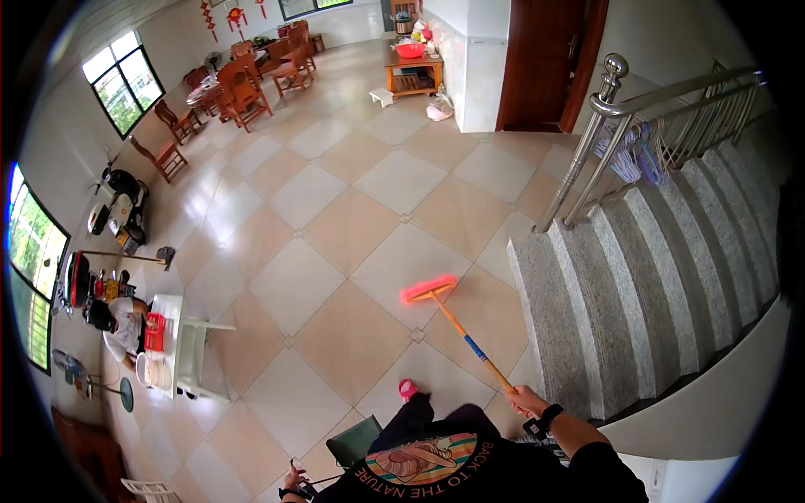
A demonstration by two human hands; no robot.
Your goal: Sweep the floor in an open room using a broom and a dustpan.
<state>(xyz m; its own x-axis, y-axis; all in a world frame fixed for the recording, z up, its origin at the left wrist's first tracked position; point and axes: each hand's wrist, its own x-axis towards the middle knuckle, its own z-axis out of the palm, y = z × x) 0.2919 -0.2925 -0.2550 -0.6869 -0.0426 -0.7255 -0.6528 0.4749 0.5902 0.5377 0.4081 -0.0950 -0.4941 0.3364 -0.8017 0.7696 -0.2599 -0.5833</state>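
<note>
My right hand (527, 402) is closed around the upper part of an orange broom handle (458, 330) with a blue band. At its far end, the broom head's bright pink bristles (429, 289) meet the tiled floor (352, 308). Low in the picture, my left hand (294, 479) grips the thin handle of a dark green dustpan (354, 440). The dustpan is beside my leg, partly hidden by my black shirt. A pink shoe (407, 390) shows in front of me.
Granite stairs (585, 302) with a steel railing (585, 151) rise at right; clothes hangers (632, 154) hang there. At left, a person (126, 324) sits by a white table (170, 342). Motor scooters (122, 210), a standing fan (78, 371) and wooden chairs (242, 94) stand farther off.
</note>
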